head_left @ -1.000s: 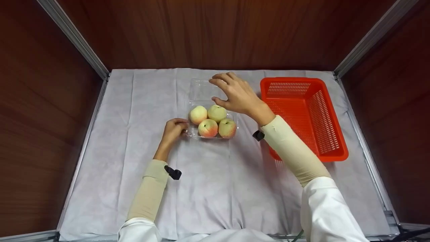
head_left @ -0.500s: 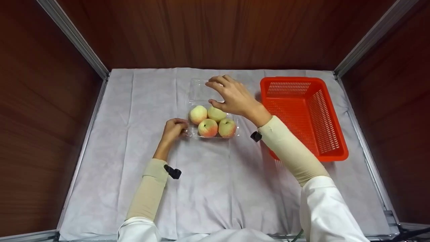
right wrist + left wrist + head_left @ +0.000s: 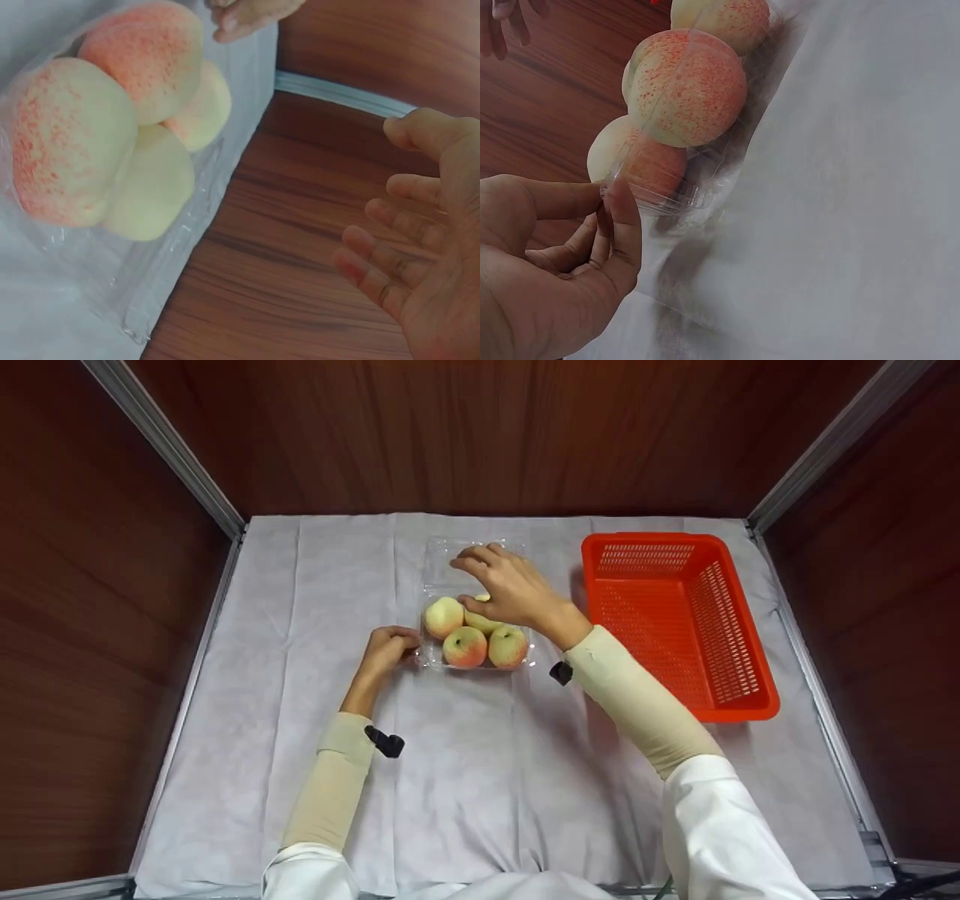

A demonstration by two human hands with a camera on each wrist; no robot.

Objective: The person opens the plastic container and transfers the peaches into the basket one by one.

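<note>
A clear plastic clamshell box [image 3: 448, 564] lies with its lid folded back, and several yellow-and-pink peaches [image 3: 465, 647] fill its base. My left hand [image 3: 385, 652] pinches the box's near left edge between thumb and finger; the left wrist view shows the thin rim [image 3: 615, 169] between the fingertips of that hand [image 3: 570, 262]. Above the back right peach [image 3: 480, 621], which it partly hides, my right hand [image 3: 514, 591] hovers with its fingers spread. In the right wrist view the right hand [image 3: 420, 232] holds nothing and stands apart from the peaches [image 3: 71, 142].
To the right stands a red perforated plastic basket [image 3: 652, 622]. Everything rests on a pale wrinkled cloth [image 3: 450, 765]. Dark wood panels [image 3: 480, 435] with metal edge strips [image 3: 169, 450] enclose the back and sides.
My right hand has shifted left and a little toward me, now covering more of the back right peach. The left hand keeps its pinch on the box edge, and the peaches stay put.
</note>
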